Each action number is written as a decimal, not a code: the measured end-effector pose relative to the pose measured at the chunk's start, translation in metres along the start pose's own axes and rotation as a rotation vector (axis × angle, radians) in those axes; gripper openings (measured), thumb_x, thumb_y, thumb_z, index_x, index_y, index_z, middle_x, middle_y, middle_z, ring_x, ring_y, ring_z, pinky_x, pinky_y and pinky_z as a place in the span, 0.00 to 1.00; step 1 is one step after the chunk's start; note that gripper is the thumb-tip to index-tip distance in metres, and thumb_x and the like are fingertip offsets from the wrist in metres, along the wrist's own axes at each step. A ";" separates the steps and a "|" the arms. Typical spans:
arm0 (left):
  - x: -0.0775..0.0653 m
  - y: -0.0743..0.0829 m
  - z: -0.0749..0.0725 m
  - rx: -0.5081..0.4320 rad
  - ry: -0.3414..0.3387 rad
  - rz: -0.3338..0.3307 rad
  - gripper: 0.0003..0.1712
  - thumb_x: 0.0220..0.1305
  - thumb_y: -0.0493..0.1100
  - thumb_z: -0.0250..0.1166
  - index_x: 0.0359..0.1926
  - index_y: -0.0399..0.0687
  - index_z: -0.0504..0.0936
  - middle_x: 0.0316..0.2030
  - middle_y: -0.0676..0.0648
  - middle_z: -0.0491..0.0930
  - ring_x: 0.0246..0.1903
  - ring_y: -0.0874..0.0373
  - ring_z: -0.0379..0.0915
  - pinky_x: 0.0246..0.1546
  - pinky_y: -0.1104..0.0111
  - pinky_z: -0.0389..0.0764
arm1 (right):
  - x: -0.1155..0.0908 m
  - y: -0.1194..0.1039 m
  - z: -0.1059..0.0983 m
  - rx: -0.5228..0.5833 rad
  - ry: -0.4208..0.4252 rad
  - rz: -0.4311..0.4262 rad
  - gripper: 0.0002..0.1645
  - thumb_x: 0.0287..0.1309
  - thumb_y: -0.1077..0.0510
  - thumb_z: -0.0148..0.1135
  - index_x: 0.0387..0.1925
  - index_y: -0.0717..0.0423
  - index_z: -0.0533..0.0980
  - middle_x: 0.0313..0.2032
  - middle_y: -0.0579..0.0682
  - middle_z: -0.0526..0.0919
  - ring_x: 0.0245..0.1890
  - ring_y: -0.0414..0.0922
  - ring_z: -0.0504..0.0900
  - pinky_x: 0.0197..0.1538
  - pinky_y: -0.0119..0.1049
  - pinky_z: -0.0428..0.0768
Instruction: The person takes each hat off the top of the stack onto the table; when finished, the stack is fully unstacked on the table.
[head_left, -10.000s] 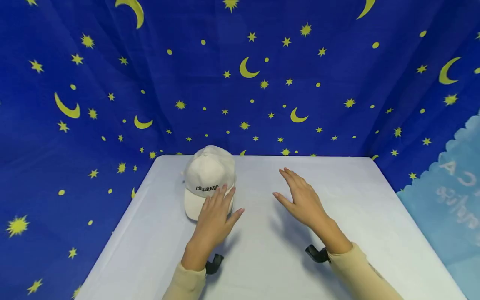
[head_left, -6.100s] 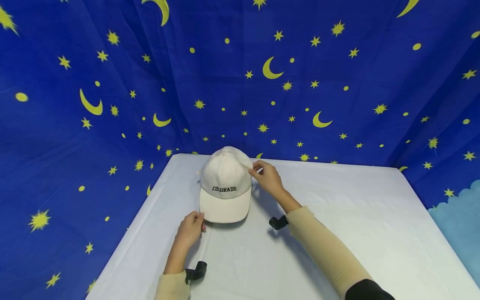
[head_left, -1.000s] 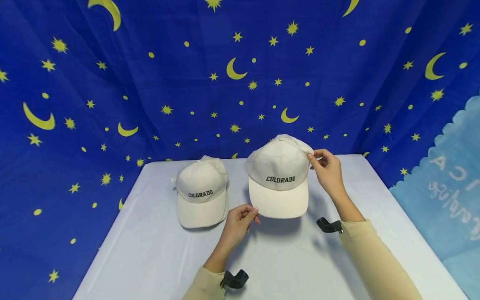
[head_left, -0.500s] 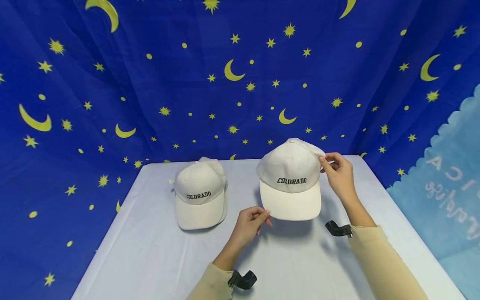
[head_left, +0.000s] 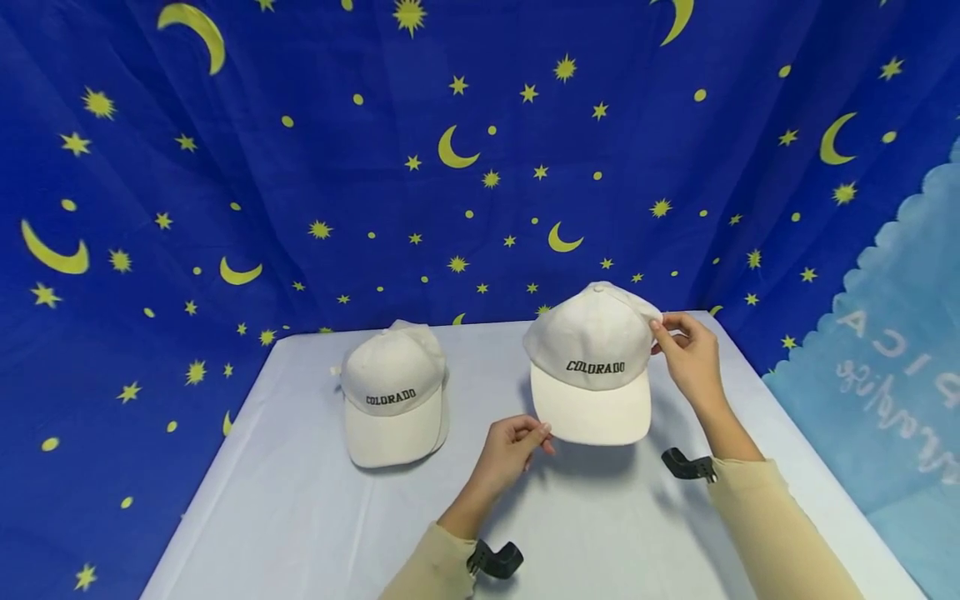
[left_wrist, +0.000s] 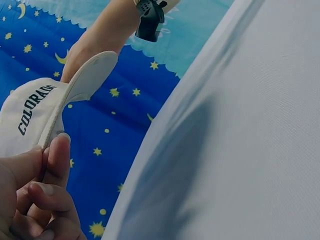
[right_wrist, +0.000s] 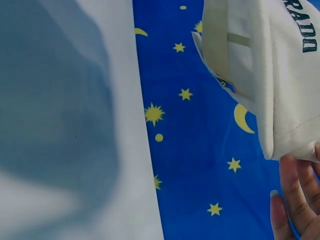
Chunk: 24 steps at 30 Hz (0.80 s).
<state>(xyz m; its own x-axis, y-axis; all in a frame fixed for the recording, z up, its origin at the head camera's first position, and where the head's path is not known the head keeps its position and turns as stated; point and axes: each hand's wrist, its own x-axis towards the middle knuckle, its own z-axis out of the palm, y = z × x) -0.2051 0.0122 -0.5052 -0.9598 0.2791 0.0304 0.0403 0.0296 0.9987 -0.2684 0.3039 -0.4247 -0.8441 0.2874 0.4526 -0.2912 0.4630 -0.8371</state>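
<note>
A white baseball cap (head_left: 592, 342) with dark COLORADO lettering hangs just above the right part of the table, brim toward me. My left hand (head_left: 510, 450) pinches the brim's left corner between thumb and fingers. At the crown's right side, my right hand (head_left: 690, 358) pinches the fabric. In the left wrist view, the thumb and index finger of the left hand (left_wrist: 40, 185) grip the brim edge. The right wrist view shows the cap's underside and inner band, with the right hand (right_wrist: 300, 200) at its lower edge.
A second white COLORADO cap (head_left: 393, 392) rests on the table's left half; another brim edge peeks out beneath it. The white-covered table (head_left: 300, 517) backs onto a blue curtain (head_left: 375, 183) with yellow moons and stars. A light-blue cloth (head_left: 900, 333) hangs at the right.
Ten seconds ago my hands were apart, the left over the left-hand cap. Later both held a cap at the left. In the last second the held cap moved right, away from the cap on the table.
</note>
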 end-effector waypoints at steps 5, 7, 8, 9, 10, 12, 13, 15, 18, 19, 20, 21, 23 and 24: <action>0.004 -0.003 0.007 0.001 -0.015 -0.010 0.15 0.72 0.46 0.66 0.35 0.37 0.86 0.26 0.46 0.88 0.12 0.65 0.60 0.14 0.74 0.61 | -0.006 -0.011 -0.009 -0.030 -0.006 0.021 0.16 0.71 0.60 0.62 0.48 0.73 0.78 0.36 0.49 0.82 0.23 0.36 0.83 0.19 0.28 0.68; 0.005 -0.003 0.009 -0.003 -0.020 -0.014 0.15 0.72 0.46 0.66 0.35 0.38 0.87 0.26 0.46 0.88 0.12 0.64 0.60 0.14 0.74 0.61 | -0.005 -0.004 -0.012 -0.040 -0.004 0.032 0.16 0.72 0.59 0.62 0.49 0.71 0.78 0.36 0.47 0.82 0.23 0.36 0.83 0.19 0.28 0.68; 0.006 -0.003 0.011 -0.005 -0.021 -0.016 0.14 0.72 0.46 0.66 0.36 0.38 0.87 0.26 0.46 0.88 0.12 0.65 0.60 0.14 0.74 0.61 | -0.004 0.001 -0.013 -0.039 -0.003 0.035 0.17 0.72 0.58 0.62 0.50 0.71 0.78 0.36 0.45 0.81 0.23 0.35 0.83 0.19 0.28 0.69; 0.007 -0.004 0.012 -0.008 -0.021 -0.018 0.14 0.72 0.46 0.66 0.35 0.39 0.87 0.26 0.46 0.88 0.12 0.64 0.59 0.14 0.74 0.60 | -0.003 0.006 -0.014 -0.040 0.000 0.040 0.17 0.72 0.57 0.62 0.50 0.70 0.79 0.36 0.44 0.81 0.23 0.35 0.83 0.19 0.28 0.69; 0.007 -0.004 0.013 -0.010 -0.023 -0.023 0.14 0.72 0.46 0.66 0.35 0.39 0.87 0.26 0.47 0.88 0.12 0.64 0.60 0.14 0.74 0.60 | -0.002 0.012 -0.015 -0.041 0.005 0.044 0.18 0.72 0.56 0.62 0.50 0.69 0.79 0.36 0.43 0.81 0.23 0.35 0.83 0.19 0.28 0.69; 0.008 -0.004 0.015 -0.011 -0.024 -0.033 0.13 0.72 0.46 0.66 0.34 0.41 0.87 0.26 0.48 0.88 0.13 0.64 0.60 0.14 0.74 0.61 | -0.001 0.021 -0.016 -0.047 0.011 0.048 0.19 0.72 0.53 0.63 0.50 0.66 0.79 0.36 0.41 0.82 0.24 0.34 0.83 0.21 0.28 0.70; 0.009 -0.005 0.016 -0.010 -0.027 -0.037 0.13 0.72 0.46 0.66 0.33 0.41 0.87 0.26 0.48 0.88 0.13 0.65 0.60 0.14 0.74 0.61 | -0.001 0.024 -0.018 -0.051 0.013 0.049 0.19 0.72 0.52 0.63 0.50 0.66 0.79 0.36 0.41 0.82 0.24 0.34 0.83 0.22 0.28 0.71; 0.010 -0.006 0.018 -0.014 -0.034 -0.039 0.13 0.71 0.45 0.66 0.33 0.41 0.86 0.26 0.48 0.88 0.13 0.65 0.60 0.15 0.74 0.61 | -0.001 0.029 -0.020 -0.060 0.019 0.055 0.20 0.71 0.49 0.63 0.49 0.64 0.80 0.37 0.42 0.83 0.24 0.34 0.84 0.23 0.29 0.71; 0.013 -0.006 0.022 -0.017 -0.047 -0.030 0.13 0.71 0.45 0.67 0.33 0.40 0.86 0.26 0.48 0.87 0.13 0.65 0.59 0.15 0.74 0.61 | -0.001 0.033 -0.025 -0.082 0.022 0.065 0.21 0.72 0.48 0.61 0.50 0.63 0.79 0.37 0.42 0.83 0.24 0.33 0.84 0.25 0.28 0.73; 0.014 -0.006 0.024 -0.019 -0.052 -0.023 0.13 0.71 0.45 0.67 0.33 0.39 0.86 0.26 0.48 0.87 0.13 0.65 0.59 0.15 0.74 0.61 | -0.001 0.034 -0.027 -0.088 0.023 0.070 0.21 0.72 0.48 0.61 0.50 0.64 0.79 0.37 0.41 0.83 0.24 0.32 0.84 0.25 0.27 0.74; 0.016 -0.005 0.026 -0.019 -0.057 -0.015 0.13 0.71 0.45 0.67 0.33 0.39 0.86 0.26 0.48 0.88 0.13 0.65 0.58 0.15 0.74 0.60 | -0.001 0.035 -0.029 -0.092 0.029 0.075 0.22 0.72 0.48 0.61 0.50 0.64 0.79 0.37 0.41 0.82 0.24 0.32 0.84 0.25 0.27 0.74; 0.017 -0.005 0.028 -0.017 -0.061 -0.007 0.13 0.71 0.45 0.67 0.33 0.39 0.86 0.26 0.48 0.88 0.13 0.65 0.58 0.15 0.74 0.60 | -0.001 0.036 -0.031 -0.092 0.033 0.079 0.21 0.72 0.48 0.61 0.50 0.65 0.78 0.36 0.40 0.82 0.24 0.32 0.84 0.25 0.26 0.74; 0.019 -0.005 0.031 -0.014 -0.066 0.011 0.13 0.70 0.45 0.67 0.33 0.39 0.87 0.25 0.47 0.87 0.12 0.65 0.57 0.15 0.74 0.60 | -0.001 0.038 -0.035 -0.089 0.040 0.088 0.21 0.73 0.50 0.61 0.51 0.65 0.78 0.35 0.39 0.82 0.24 0.32 0.84 0.26 0.26 0.75; 0.020 -0.005 0.033 -0.009 -0.069 0.017 0.13 0.70 0.45 0.67 0.33 0.39 0.87 0.25 0.47 0.87 0.12 0.65 0.58 0.15 0.74 0.60 | -0.001 0.039 -0.037 -0.087 0.043 0.093 0.21 0.73 0.50 0.61 0.51 0.66 0.78 0.35 0.38 0.82 0.24 0.33 0.84 0.26 0.26 0.75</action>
<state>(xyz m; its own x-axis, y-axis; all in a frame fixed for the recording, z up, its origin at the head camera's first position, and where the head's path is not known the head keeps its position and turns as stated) -0.2148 0.0496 -0.5105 -0.9374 0.3453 0.0451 0.0539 0.0160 0.9984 -0.2624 0.3528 -0.4467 -0.8452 0.3669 0.3887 -0.1709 0.5036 -0.8469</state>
